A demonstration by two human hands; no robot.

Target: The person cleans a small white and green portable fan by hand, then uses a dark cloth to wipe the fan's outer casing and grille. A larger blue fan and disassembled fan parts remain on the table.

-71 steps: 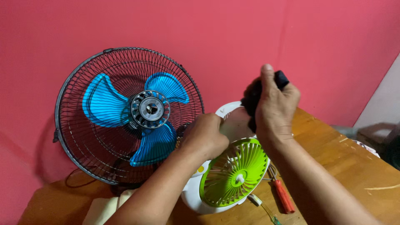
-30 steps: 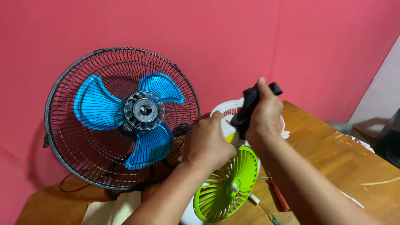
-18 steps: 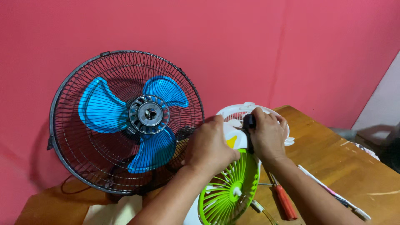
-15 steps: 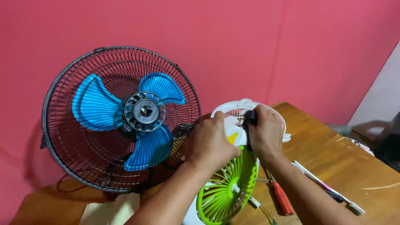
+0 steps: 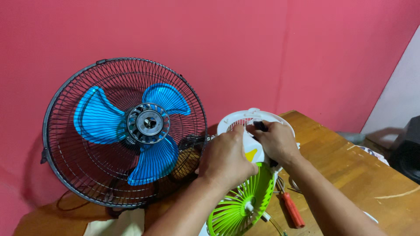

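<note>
1. Looking down from the head view, we find both hands on a small white fan housing [image 5: 245, 120] that stands on the wooden counter [image 5: 341, 161], just right of the large black-caged fan [image 5: 124, 131] with blue blades.
2. We note the left hand [image 5: 225, 159] curled over the housing's front, fingers closed on its body; a yellow patch shows beside the knuckles.
3. We note the right hand [image 5: 273, 140] pinched shut on a small black part [image 5: 260, 126] at the white grille's upper face. Whether the part is seated we cannot tell.
4. We judge the step best done with the left hand bracing firmly while the right works the black part squarely, without twisting the thin ribs.
5. We keep wrists clear of the green grille [image 5: 243, 203] leaning below, and of the red-handled screwdriver [image 5: 292, 209] lying near the right forearm.
</note>
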